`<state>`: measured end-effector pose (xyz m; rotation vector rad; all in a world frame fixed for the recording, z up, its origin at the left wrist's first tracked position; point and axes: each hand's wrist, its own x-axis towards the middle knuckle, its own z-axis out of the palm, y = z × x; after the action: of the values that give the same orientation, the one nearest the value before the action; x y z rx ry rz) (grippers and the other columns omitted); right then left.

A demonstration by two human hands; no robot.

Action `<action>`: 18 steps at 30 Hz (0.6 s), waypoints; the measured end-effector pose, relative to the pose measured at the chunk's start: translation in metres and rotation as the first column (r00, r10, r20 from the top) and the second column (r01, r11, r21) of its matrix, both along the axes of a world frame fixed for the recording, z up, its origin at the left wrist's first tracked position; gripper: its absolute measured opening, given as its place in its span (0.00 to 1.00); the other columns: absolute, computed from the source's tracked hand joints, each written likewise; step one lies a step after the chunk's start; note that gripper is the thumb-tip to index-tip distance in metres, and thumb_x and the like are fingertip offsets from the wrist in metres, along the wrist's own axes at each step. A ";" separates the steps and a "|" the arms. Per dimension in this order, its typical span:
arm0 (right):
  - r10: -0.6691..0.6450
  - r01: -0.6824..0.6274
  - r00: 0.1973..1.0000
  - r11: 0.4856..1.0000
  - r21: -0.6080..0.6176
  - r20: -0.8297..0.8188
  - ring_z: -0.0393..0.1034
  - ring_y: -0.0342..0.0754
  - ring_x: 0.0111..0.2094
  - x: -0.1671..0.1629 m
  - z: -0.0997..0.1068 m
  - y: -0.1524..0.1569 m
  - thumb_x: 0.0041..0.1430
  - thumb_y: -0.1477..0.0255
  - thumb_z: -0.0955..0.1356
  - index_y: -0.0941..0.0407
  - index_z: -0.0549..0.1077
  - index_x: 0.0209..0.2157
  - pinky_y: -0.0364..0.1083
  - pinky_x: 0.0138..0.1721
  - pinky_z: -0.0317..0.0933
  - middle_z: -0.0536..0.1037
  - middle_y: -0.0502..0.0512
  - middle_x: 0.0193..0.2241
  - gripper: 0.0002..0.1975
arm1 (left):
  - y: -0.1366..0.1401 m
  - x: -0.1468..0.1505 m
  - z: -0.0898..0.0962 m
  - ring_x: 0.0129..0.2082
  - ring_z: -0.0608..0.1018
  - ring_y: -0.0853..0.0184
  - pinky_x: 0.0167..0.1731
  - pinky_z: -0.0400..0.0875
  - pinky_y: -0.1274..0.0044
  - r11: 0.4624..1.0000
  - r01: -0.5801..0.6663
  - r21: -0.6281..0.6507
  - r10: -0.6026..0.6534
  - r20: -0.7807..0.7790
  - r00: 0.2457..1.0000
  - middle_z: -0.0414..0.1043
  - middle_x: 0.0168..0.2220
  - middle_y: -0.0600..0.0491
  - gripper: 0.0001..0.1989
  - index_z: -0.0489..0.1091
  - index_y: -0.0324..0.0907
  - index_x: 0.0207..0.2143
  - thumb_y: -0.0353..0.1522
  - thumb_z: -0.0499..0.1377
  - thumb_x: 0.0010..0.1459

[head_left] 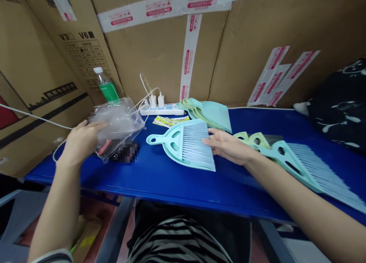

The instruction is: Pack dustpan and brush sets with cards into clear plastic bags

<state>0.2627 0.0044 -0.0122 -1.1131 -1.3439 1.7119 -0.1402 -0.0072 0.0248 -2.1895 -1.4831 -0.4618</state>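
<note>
My right hand [228, 145] is closed on the bristle end of a light-blue hand brush [197, 142] nested in a matching dustpan [168, 150], thumb over the bristles and fingers underneath. The pair is held above the blue table, handles pointing left. On the left, my left hand [81, 142] grips the near-left side of a pile of clear plastic bags [120, 120]; its fingertips are partly hidden by the film. Behind the held set lies a stack of green and light-blue dustpans [215, 112]. Several brushes [297, 163] lie right, partly behind my right forearm.
A white power strip [162, 109] with plugs and cables sits at the back beside a yellow label strip [168, 121]. A green-labelled bottle [107, 87] stands behind the bags. Taped cardboard [160, 57] walls the back. Dark patterned fabric [340, 102] is at right.
</note>
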 end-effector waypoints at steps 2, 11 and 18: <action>0.007 -0.007 1.000 1.000 -0.005 0.015 0.75 0.49 0.43 0.001 -0.001 0.001 0.53 0.71 0.71 0.55 0.64 0.43 0.48 0.39 0.71 0.78 0.59 0.46 0.17 | -0.002 0.018 0.003 0.54 0.70 0.48 0.52 0.67 0.56 0.991 -0.116 0.066 0.121 -0.077 0.990 0.73 0.49 0.45 0.23 0.70 0.42 0.50 0.40 0.50 0.55; 0.089 -0.093 0.995 0.992 0.086 0.053 0.75 0.47 0.40 0.007 -0.001 0.003 0.57 0.68 0.69 0.53 0.62 0.51 0.47 0.38 0.72 0.78 0.57 0.43 0.21 | 0.013 0.128 -0.007 0.48 0.74 0.60 0.49 0.69 0.68 0.835 0.302 -0.461 -0.356 -0.033 0.934 0.71 0.49 0.43 0.21 0.63 0.37 0.55 0.39 0.48 0.65; -0.504 0.052 0.767 0.667 0.743 0.399 0.70 0.53 0.38 0.015 0.019 -0.006 0.61 0.70 0.61 0.54 0.68 0.52 0.54 0.35 0.70 0.73 0.60 0.40 0.18 | 0.011 0.139 -0.015 0.41 0.76 0.62 0.43 0.71 0.69 0.858 0.310 -0.409 -0.347 -0.017 0.938 0.71 0.41 0.47 0.12 0.64 0.39 0.46 0.35 0.47 0.66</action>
<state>0.2781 -0.0018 0.0073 -1.3187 -1.8321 0.4789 -0.0010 0.0042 0.0102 -2.7706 -1.2379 -0.1652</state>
